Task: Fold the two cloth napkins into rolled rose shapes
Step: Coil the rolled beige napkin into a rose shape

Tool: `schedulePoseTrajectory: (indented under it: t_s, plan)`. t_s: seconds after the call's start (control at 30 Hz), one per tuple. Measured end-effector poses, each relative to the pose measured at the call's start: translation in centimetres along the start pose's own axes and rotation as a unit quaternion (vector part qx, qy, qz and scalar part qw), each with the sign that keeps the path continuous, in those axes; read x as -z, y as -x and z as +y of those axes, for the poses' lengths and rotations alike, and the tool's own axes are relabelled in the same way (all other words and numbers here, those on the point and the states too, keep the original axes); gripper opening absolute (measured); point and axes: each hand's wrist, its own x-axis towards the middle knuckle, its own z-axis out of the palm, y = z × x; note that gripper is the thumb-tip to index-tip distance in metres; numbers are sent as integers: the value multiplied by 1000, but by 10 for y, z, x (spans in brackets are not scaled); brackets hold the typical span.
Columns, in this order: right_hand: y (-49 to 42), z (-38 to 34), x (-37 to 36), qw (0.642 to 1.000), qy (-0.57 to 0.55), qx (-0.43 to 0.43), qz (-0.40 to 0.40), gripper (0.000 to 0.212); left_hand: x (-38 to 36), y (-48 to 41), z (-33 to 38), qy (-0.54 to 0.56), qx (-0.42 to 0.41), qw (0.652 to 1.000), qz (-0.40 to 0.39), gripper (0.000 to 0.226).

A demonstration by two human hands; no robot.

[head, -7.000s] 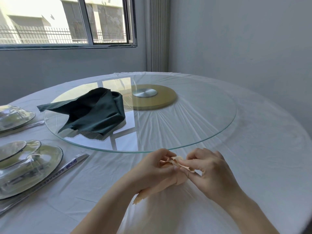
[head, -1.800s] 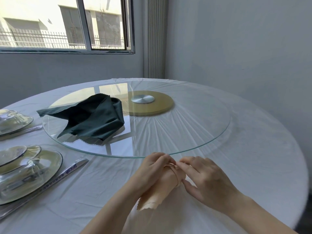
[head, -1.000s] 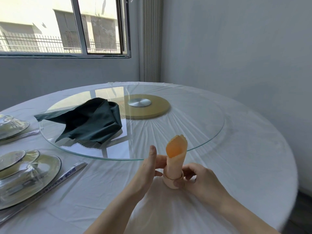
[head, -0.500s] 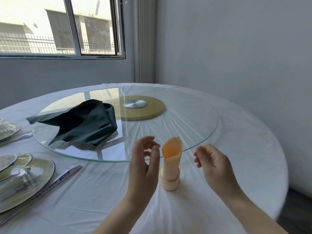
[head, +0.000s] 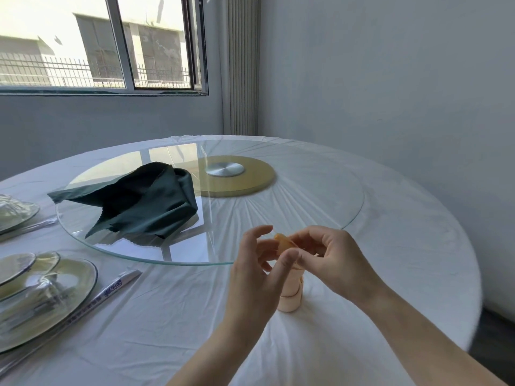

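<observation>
peach napkin roll (head: 289, 296) upright, hands at top

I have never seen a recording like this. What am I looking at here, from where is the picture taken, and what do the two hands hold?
There is no machine here. A person wears a camera on the head, so the one picture looks forward and down at that person's own bare hands. The left hand and the right hand both pinch the top of a peach napkin, rolled into a standing tube on the white tablecloth. Behind it lies a round glass turntable, with a dark green napkin lying loose and unfolded on it. At the left edge are glass plates and wrapped chopsticks.
</observation>
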Motion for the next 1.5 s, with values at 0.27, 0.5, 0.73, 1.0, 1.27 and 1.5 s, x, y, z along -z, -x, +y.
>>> schedulePoseTrajectory:
  t_s: [0.27, 0.5, 0.73, 1.0, 1.27, 1.5]
  plan:
    - [11, -2, -11, 997, 0, 37, 73, 8, -1, 1, 3, 30, 15, 999, -13, 29]
    - [16, 14, -12, 988, 19, 41, 146, 23, 4, -2, 6, 71, 43, 996, 17, 18]
    - [19, 17, -19, 979, 120, 105, 130, 19, -2, 4, 11, 15, 66, 998, -12, 20]
    - [4, 18, -26, 980, 96, 103, 143, 16, -3, 5, 3, -94, 21, 995, -40, 41]
    - [9, 42, -12, 975, 122, 34, 181, 32, -1, 3, -3, -144, 25, 987, -62, 41]
    - [23, 55, -4, 982, 121, 33, 139, 43, 5, -1, 0, -116, 47, 989, -74, 62]
